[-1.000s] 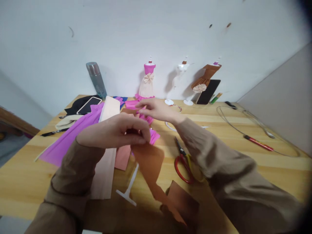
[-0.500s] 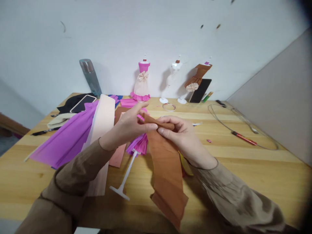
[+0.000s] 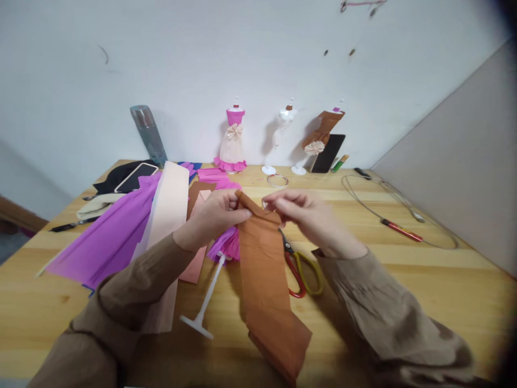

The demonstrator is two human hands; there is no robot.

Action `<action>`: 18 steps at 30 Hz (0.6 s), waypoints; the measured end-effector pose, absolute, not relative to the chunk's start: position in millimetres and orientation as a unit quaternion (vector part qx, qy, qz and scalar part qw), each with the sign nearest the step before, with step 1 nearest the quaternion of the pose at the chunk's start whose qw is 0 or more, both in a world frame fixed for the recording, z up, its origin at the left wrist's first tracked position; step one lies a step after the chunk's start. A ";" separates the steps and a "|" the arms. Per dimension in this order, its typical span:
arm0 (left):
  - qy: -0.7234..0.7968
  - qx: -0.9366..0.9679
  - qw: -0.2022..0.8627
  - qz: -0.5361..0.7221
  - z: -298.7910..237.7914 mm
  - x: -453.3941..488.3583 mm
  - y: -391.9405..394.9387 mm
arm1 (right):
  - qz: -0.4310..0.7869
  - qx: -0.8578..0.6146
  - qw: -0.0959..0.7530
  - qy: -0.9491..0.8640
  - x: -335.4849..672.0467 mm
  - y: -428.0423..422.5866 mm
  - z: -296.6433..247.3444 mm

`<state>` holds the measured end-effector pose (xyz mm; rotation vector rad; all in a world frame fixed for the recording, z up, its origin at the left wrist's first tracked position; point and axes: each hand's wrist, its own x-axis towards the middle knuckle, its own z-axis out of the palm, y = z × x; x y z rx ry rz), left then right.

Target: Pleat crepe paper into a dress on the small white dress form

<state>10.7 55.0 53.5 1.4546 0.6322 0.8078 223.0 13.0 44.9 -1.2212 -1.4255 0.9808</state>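
Observation:
A long strip of brown crepe paper point(image 3: 264, 269) hangs over the table, its top edge folded over. My left hand point(image 3: 216, 213) pinches the strip's upper left corner between thumb and fingers. At the upper right end of the fold, my right hand point(image 3: 309, 213) has its fingers closed against the paper; motion blurs it slightly. Beneath the strip's right side lie scissors point(image 3: 306, 269) with red and yellow handles, blades partly hidden. Left of the strip, a white doll stand point(image 3: 210, 302) lies tipped over, carrying a purple and pink pleated paper skirt point(image 3: 226, 243).
Purple crepe paper point(image 3: 109, 237) and pale peach paper point(image 3: 172, 199) spread on the left. Along the wall stand a bottle point(image 3: 148, 134), a pink-dressed mannequin point(image 3: 233, 140), a bare white mannequin point(image 3: 283, 129) and a brown-dressed one point(image 3: 325, 129). A red-handled cable tool point(image 3: 402, 230) lies right.
My right hand has shifted up and right along the fold, its fingers lifting off the front. My left fingers have curled in around the corner. The scissors have come into fuller view.

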 end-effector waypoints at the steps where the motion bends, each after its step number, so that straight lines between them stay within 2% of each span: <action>1: 0.279 0.639 0.624 0.353 55.6 9.2 54.8 | 0.368 -0.516 0.512 -0.580 237.5 19.0 47.8; 2: 0.284 0.642 0.617 0.356 57.8 7.8 54.4 | 0.323 -0.533 0.534 -0.572 255.4 26.4 49.4; 3: 0.288 0.644 0.611 0.361 60.2 6.4 53.7 | 0.229 -0.575 0.535 -0.575 275.7 34.9 49.0; 4: 0.292 0.644 0.605 0.366 62.5 5.3 52.9 | 0.151 -0.631 0.491 -0.582 297.2 44.0 46.0; 5: 0.295 0.643 0.602 0.369 64.7 4.5 52.1 | 0.100 -0.692 0.399 -0.593 318.1 53.0 40.2; 7: 0.301 0.642 0.604 0.364 68.3 3.7 50.5 | 0.032 -0.753 0.149 -0.640 352.8 68.7 21.9; 8: 0.304 0.642 0.606 0.358 69.6 3.6 49.8 | 0.034 -0.753 0.105 -0.648 364.8 74.5 10.7; 13: 0.329 0.647 0.597 0.341 70.7 4.8 48.3 | 0.048 -0.764 0.028 -0.642 378.6 80.7 -33.6; 18: 0.285 0.649 0.616 0.345 63.8 4.3 51.8 | 0.052 -0.772 0.055 -0.631 381.4 54.8 -32.7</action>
